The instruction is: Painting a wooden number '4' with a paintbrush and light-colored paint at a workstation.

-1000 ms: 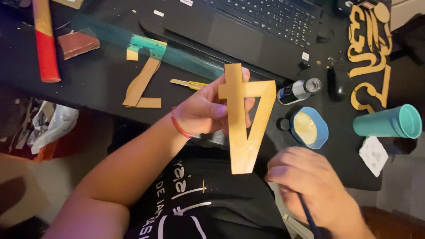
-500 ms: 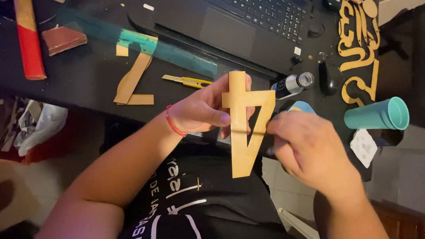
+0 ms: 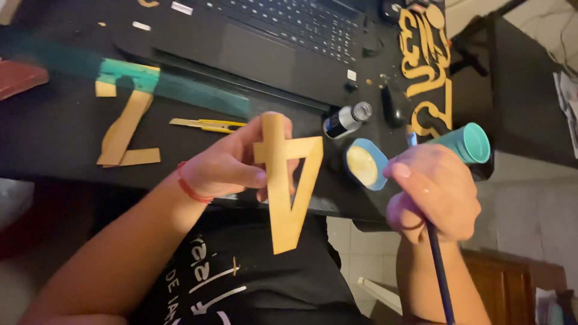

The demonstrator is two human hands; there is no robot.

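- Since the earlier frame, the right hand (image 3: 436,192) has moved away from the gold-painted cutout in the shape of a four (image 3: 288,180) to the right, towards the small blue dish of gold paint (image 3: 366,164).
- It is closed around the dark handle of a thin paintbrush (image 3: 438,271); the tip is hidden behind the fingers.
- The left hand (image 3: 232,165) grips the four by its crossbar and holds it in the air above the lap, in front of the edge of the black table (image 3: 60,138).
- The side of the four that shows looks fully gold; the back I cannot see.
- On the table lie a gold seven-shaped cutout (image 3: 123,129), a yellow utility knife (image 3: 208,125), a small paint bottle (image 3: 346,119) and a teal cup (image 3: 466,143).
- Further away stand a black laptop (image 3: 265,42) and more gold curly cutouts (image 3: 424,66).
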